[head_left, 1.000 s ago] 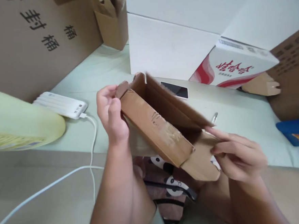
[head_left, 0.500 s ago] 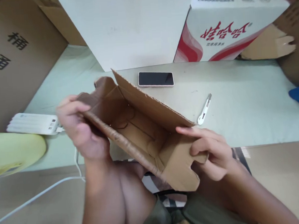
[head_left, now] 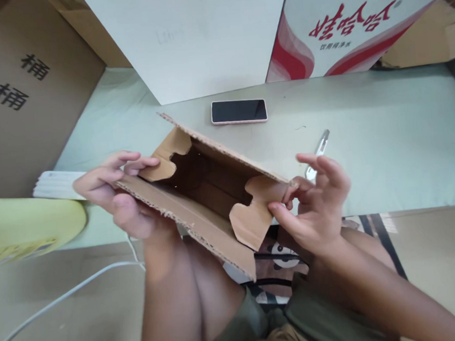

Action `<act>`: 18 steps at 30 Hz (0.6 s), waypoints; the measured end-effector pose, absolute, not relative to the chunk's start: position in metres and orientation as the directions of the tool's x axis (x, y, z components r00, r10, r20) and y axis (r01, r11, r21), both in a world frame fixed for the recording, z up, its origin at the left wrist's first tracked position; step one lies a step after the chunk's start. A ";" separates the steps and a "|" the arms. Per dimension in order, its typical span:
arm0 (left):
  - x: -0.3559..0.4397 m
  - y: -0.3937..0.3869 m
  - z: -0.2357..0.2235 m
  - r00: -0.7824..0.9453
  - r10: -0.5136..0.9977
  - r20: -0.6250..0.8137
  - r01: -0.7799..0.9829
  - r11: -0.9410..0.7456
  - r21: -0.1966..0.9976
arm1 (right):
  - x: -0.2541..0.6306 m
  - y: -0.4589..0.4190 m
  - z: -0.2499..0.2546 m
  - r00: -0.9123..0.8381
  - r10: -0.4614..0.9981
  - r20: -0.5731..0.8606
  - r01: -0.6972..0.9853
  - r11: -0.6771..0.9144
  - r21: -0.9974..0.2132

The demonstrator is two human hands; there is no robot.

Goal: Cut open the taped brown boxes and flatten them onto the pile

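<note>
A small brown cardboard box is held open-side up over my lap, in front of the pale green table. My left hand grips its left end, thumb under the near wall and fingers lying on the left end flap. My right hand pinches the notched right end flap between thumb and forefinger, the other fingers spread above it. The box's inside is dark and I cannot see anything in it.
A black phone lies face up on the table behind the box. A small utility knife lies right of it. A white power bank with a white cable sits at left. Large cartons line the back; a yellow object lies at left.
The box has turned so its opening faces up. My right hand has moved from the outer end flap to pinch the inner right flap; my left hand now rests on the left flap.
</note>
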State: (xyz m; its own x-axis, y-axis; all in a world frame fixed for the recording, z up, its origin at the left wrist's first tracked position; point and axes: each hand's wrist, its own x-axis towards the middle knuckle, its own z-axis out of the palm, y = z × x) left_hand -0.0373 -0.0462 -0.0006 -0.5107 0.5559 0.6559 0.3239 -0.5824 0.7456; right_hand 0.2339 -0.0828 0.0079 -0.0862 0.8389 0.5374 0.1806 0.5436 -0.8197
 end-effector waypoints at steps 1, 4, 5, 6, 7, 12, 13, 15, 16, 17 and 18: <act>-0.037 -0.044 -0.004 -0.483 0.482 0.731 0.342 -0.664 0.665 | 0.235 -0.082 0.008 -0.144 0.842 0.520 0.187 0.540 -0.821; -0.037 -0.043 -0.010 -0.327 0.425 0.844 0.442 -0.721 0.534 | 0.242 -0.081 0.010 -0.300 0.806 0.511 0.261 0.584 -0.768; -0.038 -0.045 -0.010 -0.277 0.454 0.847 0.497 -0.686 0.531 | 0.244 -0.080 0.010 -0.327 0.791 0.517 0.288 0.605 -0.742; -0.038 -0.047 -0.009 -0.234 0.491 0.839 0.554 -0.642 0.530 | 0.245 -0.080 0.010 -0.344 0.778 0.525 0.306 0.622 -0.721; -0.038 -0.050 -0.008 -0.196 0.525 0.828 0.606 -0.599 0.523 | 0.247 -0.080 0.009 -0.355 0.768 0.532 0.309 0.634 -0.709; -0.036 -0.060 -0.001 -0.155 0.637 0.755 0.683 -0.483 0.548 | 0.251 -0.079 -0.001 -0.354 0.759 0.546 0.229 0.637 -0.736; -0.035 -0.060 -0.001 -0.188 0.649 0.737 0.669 -0.465 0.580 | 0.251 -0.079 -0.004 -0.327 0.781 0.532 0.209 0.609 -0.765; -0.036 -0.058 -0.001 -0.275 0.662 0.697 0.610 -0.441 0.659 | 0.252 -0.078 -0.011 -0.243 0.854 0.461 0.192 0.508 -0.840; -0.036 -0.056 0.000 -0.326 0.670 0.667 0.571 -0.423 0.704 | 0.252 -0.077 -0.013 -0.190 0.895 0.404 0.199 0.438 -0.877; -0.037 -0.055 0.001 -0.380 0.671 0.636 0.534 -0.403 0.743 | 0.251 -0.075 -0.015 -0.141 0.931 0.337 0.215 0.361 -0.908; -0.038 -0.053 0.002 -0.437 0.665 0.606 0.501 -0.380 0.778 | 0.251 -0.072 -0.016 -0.104 0.959 0.263 0.238 0.281 -0.930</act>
State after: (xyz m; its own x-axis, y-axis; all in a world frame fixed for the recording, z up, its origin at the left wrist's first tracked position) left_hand -0.0375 -0.0533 0.0021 -0.4372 0.6645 0.6060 0.5006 -0.3800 0.7778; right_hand 0.2512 -0.0721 -0.0157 -0.1041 0.9591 0.2631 0.2376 0.2809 -0.9299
